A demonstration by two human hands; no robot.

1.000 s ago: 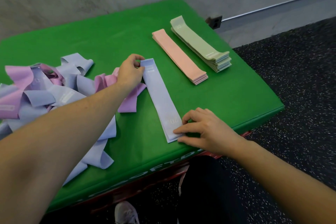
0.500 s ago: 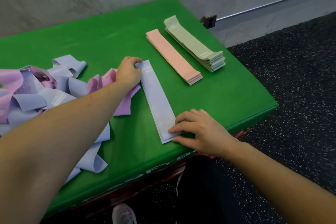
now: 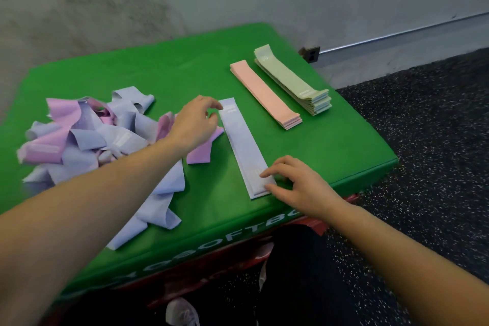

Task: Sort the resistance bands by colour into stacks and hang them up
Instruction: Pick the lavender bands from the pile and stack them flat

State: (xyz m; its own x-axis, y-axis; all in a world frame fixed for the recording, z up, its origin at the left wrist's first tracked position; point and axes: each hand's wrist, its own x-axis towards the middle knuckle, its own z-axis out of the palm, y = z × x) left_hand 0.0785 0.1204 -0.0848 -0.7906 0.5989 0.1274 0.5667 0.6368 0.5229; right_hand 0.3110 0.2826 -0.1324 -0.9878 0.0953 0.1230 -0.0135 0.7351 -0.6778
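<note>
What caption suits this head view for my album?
Two hands straighten a lilac band stack beside pink and green stacks.

Left hand (image 3: 193, 124) curled, right hand (image 3: 299, 182) fingers (image 3: 267, 173) extended.

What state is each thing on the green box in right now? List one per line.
Green stack: flat, neat, sorted.
Peach stack: flat, neat, sorted.
Lavender stack: flat, started.
Mixed pile: tangled, unsorted.
Left hand: fingers loosely curled at the lavender stack's far end.
Right hand: fingers pressing its near end.
</note>
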